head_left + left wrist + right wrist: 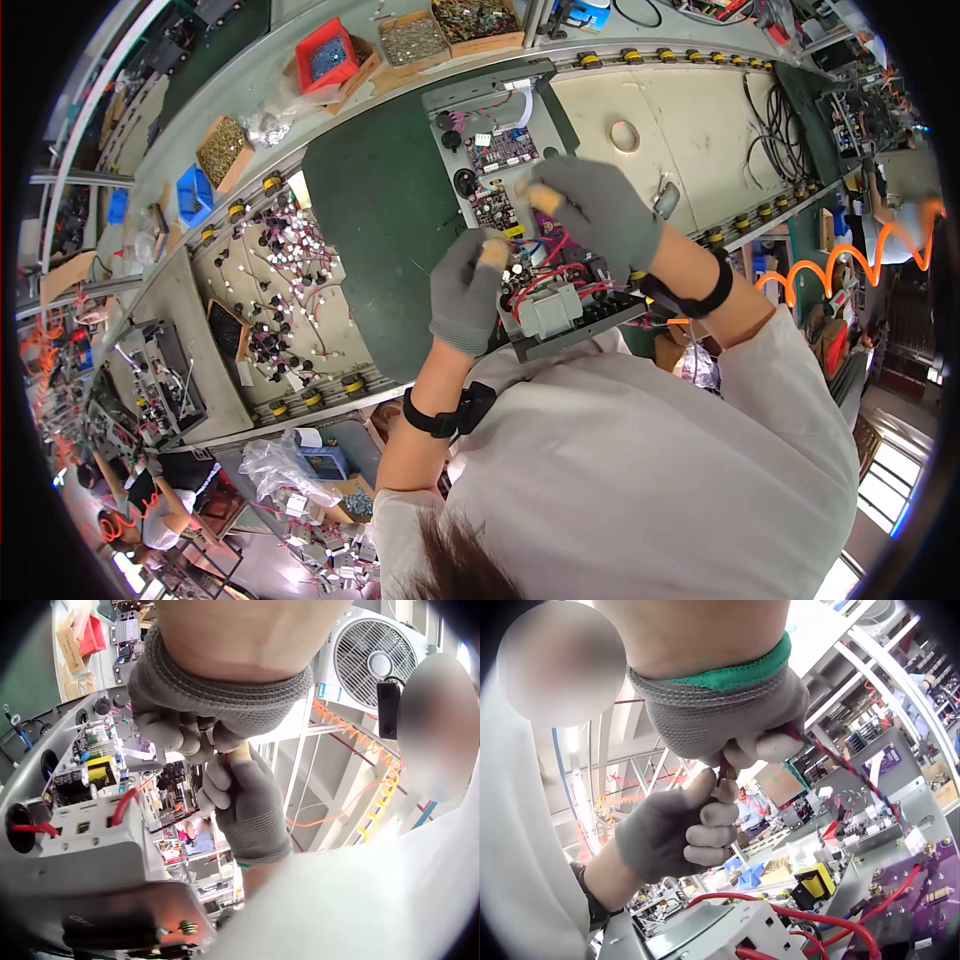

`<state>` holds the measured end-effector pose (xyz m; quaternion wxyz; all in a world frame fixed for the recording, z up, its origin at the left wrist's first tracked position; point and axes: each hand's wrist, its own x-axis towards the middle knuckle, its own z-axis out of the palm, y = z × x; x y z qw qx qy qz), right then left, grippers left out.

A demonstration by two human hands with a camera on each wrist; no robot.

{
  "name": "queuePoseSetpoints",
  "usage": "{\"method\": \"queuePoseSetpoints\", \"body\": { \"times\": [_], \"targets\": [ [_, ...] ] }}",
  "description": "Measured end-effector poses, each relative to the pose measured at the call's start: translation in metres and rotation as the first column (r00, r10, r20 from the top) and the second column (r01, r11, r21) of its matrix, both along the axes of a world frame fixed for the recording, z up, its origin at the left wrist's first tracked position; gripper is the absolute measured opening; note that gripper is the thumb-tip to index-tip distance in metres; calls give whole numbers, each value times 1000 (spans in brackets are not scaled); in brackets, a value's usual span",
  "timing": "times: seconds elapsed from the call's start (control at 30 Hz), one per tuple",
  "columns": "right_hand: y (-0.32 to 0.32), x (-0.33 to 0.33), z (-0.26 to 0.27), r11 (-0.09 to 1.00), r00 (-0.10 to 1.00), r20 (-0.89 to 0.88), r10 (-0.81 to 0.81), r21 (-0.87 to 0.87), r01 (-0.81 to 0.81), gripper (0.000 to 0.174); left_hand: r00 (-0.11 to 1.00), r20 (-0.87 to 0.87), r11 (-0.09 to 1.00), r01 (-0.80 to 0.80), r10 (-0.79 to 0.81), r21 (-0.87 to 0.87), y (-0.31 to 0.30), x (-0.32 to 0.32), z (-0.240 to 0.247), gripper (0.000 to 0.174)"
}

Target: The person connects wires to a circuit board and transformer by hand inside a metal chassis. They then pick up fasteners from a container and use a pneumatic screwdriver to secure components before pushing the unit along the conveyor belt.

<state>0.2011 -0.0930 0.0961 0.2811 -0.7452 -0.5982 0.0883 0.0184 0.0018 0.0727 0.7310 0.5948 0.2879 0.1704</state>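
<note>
Over the middle of the desk point(690, 140), above a green mat point(370, 200), an open grey metal chassis point(478, 92) lies with its inside facing up. It carries a purple circuit board point(503, 150) near its far end and a grey transformer point(548, 308) at the end nearest the person, with looping red leads point(545, 280) between them.

Both hands wear grey knit gloves and meet just above the chassis. The right hand point(727, 720) is closed, its fingertips pinching a twisted red-and-black wire point(840, 769) that runs down from the grip toward the boards. The left hand point(675, 829) is curled too, its forefinger and thumb pressed up against the right hand's fingertips. It seems to pinch the end of the same wire, though the contact is mostly hidden by the fingers. From the head view the left hand point(468, 290) sits over the near part of the chassis and the right hand point(595, 210) just beyond it.

A roll of tape point(624, 136) lies flat on the desk, apart from the chassis. Further back stand a red bin point(327, 55), a blue bin point(193, 192) and a cardboard box of small metal parts point(413, 40). An orange coiled hose point(840, 262) hangs at the right.
</note>
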Motion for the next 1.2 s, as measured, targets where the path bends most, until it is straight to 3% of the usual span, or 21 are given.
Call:
{"method": "queuePoseSetpoints", "body": {
  "times": [0.03, 0.1, 0.13, 0.2, 0.27, 0.3, 0.33, 0.43, 0.53, 0.6, 0.67, 0.73, 0.77, 0.83, 0.9, 0.97, 1.0, 1.07, 1.2],
  "targets": [
    [6, 8, -1, 1000, 1000, -3, -7, 2, 7, 30, 1000, -3, 1000, 7, -7, 2, 2, 0, -2, 20],
    [25, 22, -2, 998, 978, 206, -33, 50, 23, 32, 997, 79, 999, -28, 25, 33, 8, 2, -6, 23],
    [35, 27, -6, 998, 978, 205, -34, 51, 24, 32, 995, 97, 998, -38, 33, 56, 9, 5, -8, 25],
    [54, 33, -21, 984, 874, 477, 98, 82, -155, 34, 991, 130, 996, -46, 36, 80, 9, 8, -7, 23],
    [64, 38, -34, 980, 832, 544, 107, 85, -181, 33, 986, 161, 993, -60, 43, 105, 9, 8, -8, 22],
    [68, 40, -40, 975, 784, 611, 114, 81, -205, 33, 976, 193, 992, -82, 99, -94, 8, 8, -11, 20],
    [70, 43, -44, 974, 785, 607, 120, 81, -211, 33, 964, 212, 952, -95, 161, -292, 8, 6, -14, 19],
    [67, 48, -53, 979, 711, 690, 138, 11, -202, 30, 979, 164, 937, -61, 123, -343, 18, -2, -23, 15],
    [61, 43, -58, 986, 747, 645, 164, -130, -104, 28, 994, 96, 972, -26, 50, -235, 24, -4, -19, 18],
    [61, 40, -60, 992, 776, 622, 109, -12, -129, 31, 996, 70, 968, -33, 52, -248, 22, 0, -23, 19],
    [63, 41, -63, 993, 744, 660, 102, -21, -118, 34, 998, 46, 965, -34, 47, -261, 22, 6, -29, 20],
    [67, 44, -66, 994, 711, 697, 96, -31, -104, 37, 996, -86, 998, 5, 0, 58, 21, 12, -38, 22],
    [71, 46, -67, 993, 699, 709, 90, -9, -118, 40, 996, -86, 999, 1, 3, 52, 21, 15, -39, 22],
    [73, 45, -66, 990, 685, 723, 90, 11, -141, 42, 950, -314, 963, 89, -4, 256, 24, 23, -33, 26],
    [76, 44, -61, 988, 726, 675, 134, -31, -153, 40, 924, -382, 926, 151, -8, 346, 29, 32, -34, 31],
    [79, 43, -55, 990, 748, 653, 123, -32, -135, 39, 747, -664, 748, 416, 44, 517, 29, 43, -28, 38],
    [79, 43, -54, 993, 770, 628, 110, -34, -114, 38, 748, -662, 750, 414, 43, 516, 29, 48, -29, 38],
    [80, 47, -53, 987, 762, 630, 154, -71, -141, 37, 658, -752, 639, 566, 30, 521, 28, 54, -31, 41],
    [78, 53, -62, 976, 725, 659, 200, -67, -208, 41, 681, -727, 569, 565, 86, 597, 20, 53, -40, 41]
  ]
}}
